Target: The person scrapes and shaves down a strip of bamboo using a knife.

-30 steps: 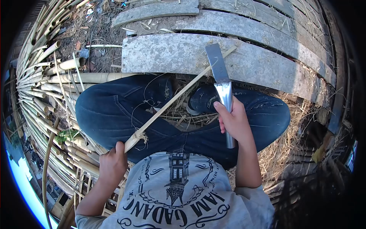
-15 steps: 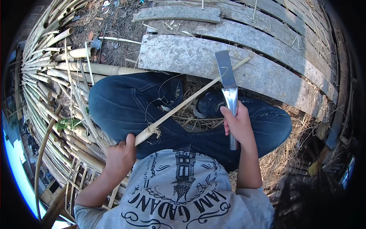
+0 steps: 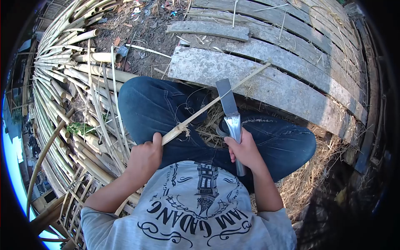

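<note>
My left hand is closed around the near end of a long bamboo strip, above my left thigh. The strip slants up to the right, and its far end lies over the front board. A tuft of frayed fibres hangs from it a little beyond my fist. In my right hand is the metal handle of a broad-bladed knife, its flat square-ended blade pointing away from me. The blade overlaps the strip near the strip's middle; whether they touch I cannot tell.
Grey wooden boards with gaps between them lie in front of my crossed legs. Many bamboo poles are piled at the left. Shavings cover the ground at the right.
The view has shifted, so the boards and legs sit further right and lower. My right hand has brought the knife left and closer to me along the strip. Both holds are unchanged.
</note>
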